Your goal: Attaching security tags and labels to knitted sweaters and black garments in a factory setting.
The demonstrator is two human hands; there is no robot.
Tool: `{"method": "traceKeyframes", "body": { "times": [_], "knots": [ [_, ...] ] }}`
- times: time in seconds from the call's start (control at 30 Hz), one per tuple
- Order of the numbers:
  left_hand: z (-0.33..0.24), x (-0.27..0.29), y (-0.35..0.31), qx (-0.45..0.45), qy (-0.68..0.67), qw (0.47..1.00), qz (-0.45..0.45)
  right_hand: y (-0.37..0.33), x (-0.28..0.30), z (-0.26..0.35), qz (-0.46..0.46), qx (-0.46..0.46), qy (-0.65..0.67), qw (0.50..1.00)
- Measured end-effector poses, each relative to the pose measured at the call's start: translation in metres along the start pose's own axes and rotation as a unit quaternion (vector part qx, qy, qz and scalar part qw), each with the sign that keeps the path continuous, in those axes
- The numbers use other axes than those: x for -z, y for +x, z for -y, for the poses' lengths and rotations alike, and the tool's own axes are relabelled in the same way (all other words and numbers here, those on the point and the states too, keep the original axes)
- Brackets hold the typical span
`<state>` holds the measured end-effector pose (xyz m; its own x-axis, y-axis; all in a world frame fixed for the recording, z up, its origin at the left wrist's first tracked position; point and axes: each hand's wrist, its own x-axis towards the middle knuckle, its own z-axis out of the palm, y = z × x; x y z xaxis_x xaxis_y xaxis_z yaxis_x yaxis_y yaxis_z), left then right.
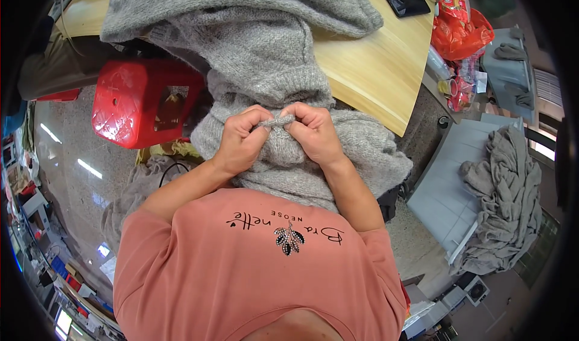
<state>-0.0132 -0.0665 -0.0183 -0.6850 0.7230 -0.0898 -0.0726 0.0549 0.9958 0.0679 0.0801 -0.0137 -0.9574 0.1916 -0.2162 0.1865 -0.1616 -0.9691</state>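
Observation:
A fuzzy grey knitted garment (pixel 253 54) is draped from the wooden table down over my lap. Close together at its middle, my left hand (pixel 243 139) and my right hand (pixel 313 133) each pinch a ribbed edge of the knit between thumb and curled fingers. A short folded strip of that edge stretches between the two pinches. Below it, more of the ribbing bulges toward me. Whether a needle or thread is in my fingers is too small to tell.
A black phone (pixel 406 2) lies on the wooden table (pixel 374 63). To the left stands a red plastic stool (pixel 120 105), with another person's leg (pixel 60 63) beyond it. On the right are a red plastic bag (pixel 461 30) and a grey bin (pixel 443 184) with grey knits (pixel 506 196) over its side.

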Motion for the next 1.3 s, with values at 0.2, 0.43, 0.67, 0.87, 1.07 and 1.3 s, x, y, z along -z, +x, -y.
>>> {"method": "traceKeyframes", "body": {
  "times": [0.2,0.43,0.67,0.87,1.07,1.3],
  "knots": [
    [0.001,0.001,0.005,-0.011,0.020,1.000,0.014,-0.001,0.003,0.000,-0.007,0.029,-0.016,0.999],
    [0.003,-0.001,0.002,0.062,-0.022,0.997,0.031,0.004,0.013,0.008,0.128,0.022,0.051,0.990],
    [-0.003,0.014,0.002,0.042,-0.149,0.980,0.127,0.003,-0.001,0.009,0.046,0.009,-0.052,0.998],
    [-0.016,0.027,-0.005,0.108,-0.288,0.941,0.139,-0.005,-0.021,0.026,-0.144,0.111,-0.124,0.975],
    [-0.029,0.068,-0.016,-0.010,-0.307,0.949,0.076,-0.034,-0.014,0.037,-0.109,0.386,-0.390,0.829],
    [-0.040,0.084,-0.035,-0.077,-0.271,0.957,0.068,-0.001,-0.034,0.038,-0.044,0.407,-0.413,0.813]
  ]
}}
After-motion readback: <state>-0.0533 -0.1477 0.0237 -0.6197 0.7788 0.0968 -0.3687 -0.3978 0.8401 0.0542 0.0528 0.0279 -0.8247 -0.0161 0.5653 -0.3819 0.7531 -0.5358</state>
